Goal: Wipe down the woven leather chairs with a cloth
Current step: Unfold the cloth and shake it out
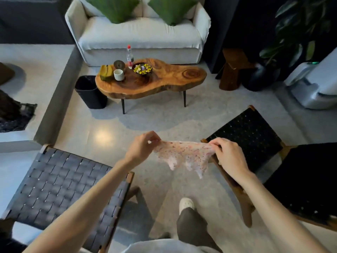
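- Lounge with pale speckled floor (109,125), live-edge wooden coffee table (164,79) far off.
- Both hands pinch the pink speckled cloth (184,156), stretched in mid-air: left hand (140,147), right hand (229,156).
- Looks like prep, no wiping yet.
- Next move probably: bunch it and drop onto the near-left grey woven leather chair (63,183) or the right black woven chair (251,136).

Cloth (184,154) – pink, speckled; chairs (60,181) – dk woven.

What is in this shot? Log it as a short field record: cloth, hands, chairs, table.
cloth: pale pink speckled cloth, held up spread between both hands
left hand: pinches the cloth's left corner
right hand: pinches its right corner
chairs: blue-grey woven leather chair at left; black woven leather chair at right
table: live-edge wooden coffee table ahead, before a white sofa
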The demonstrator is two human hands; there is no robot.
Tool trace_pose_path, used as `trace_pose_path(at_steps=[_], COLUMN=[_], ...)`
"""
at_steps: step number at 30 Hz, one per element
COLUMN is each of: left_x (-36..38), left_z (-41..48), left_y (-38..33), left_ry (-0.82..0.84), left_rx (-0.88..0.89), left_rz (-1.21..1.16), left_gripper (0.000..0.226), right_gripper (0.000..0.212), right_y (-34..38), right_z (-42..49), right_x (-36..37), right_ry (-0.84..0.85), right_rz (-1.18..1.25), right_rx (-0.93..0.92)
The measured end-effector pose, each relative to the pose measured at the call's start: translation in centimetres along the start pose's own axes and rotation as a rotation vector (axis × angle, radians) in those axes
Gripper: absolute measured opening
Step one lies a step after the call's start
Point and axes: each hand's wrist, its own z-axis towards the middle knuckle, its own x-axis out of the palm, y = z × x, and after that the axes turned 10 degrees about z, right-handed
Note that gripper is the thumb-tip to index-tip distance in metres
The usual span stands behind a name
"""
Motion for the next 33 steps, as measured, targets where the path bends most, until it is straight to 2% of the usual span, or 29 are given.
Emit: trace_pose_path(at_steps=[3,6,10,18,24,27,30,33], left_x=[0.6,1.2,1.5,0.1,-0.2,-0.3,-0.6,-1.1], left_z=[6.0,12.9,22.1,38.0,50.6,57.5,64.6,71.5], left_y=[0.6,1.3,2.3,4.6,8.7,11.5,14.4,15.9], left_ry=[-0.01,0.023,-0.035,-0.153,-0.079,-0.049,-0.014,-0.003], left_rx=[-0.094,-0.261,-0.452,-0.538,-0.519,-0.496,-0.516,-0.528], left_rz=[-0.025,-0.257,-0.477,-0.446,-0.359,-0.331,-0.315,-0.3], left_gripper=[0.012,0.007,0.008,0.006,0.011,0.003,0.009,0.003], right_gripper=[0.012,0.011,0.011,0.02,0.015,0.013,0.013,0.014], right_y=[-1.9,-4.5,-6.5,-6.8,-7.5,-8.3,-8.7,-8.5], right_z=[7.3,15.6,26.3,45.4,58.9,65.8,72.6,78.9], right_x=[1.1,2.8,3.8,4.1,6.5,8.6,10.7,12.0], right_ry=[0.076,0.109,0.16,0.235,0.238,0.241,0.255,0.224], right_rz=[0.136,0.251,0.266,0.244,0.202,0.183,0.182,0.194], right_rx=[0.06,0.082,0.101,0.06,0.036,0.071,0.145,0.205])
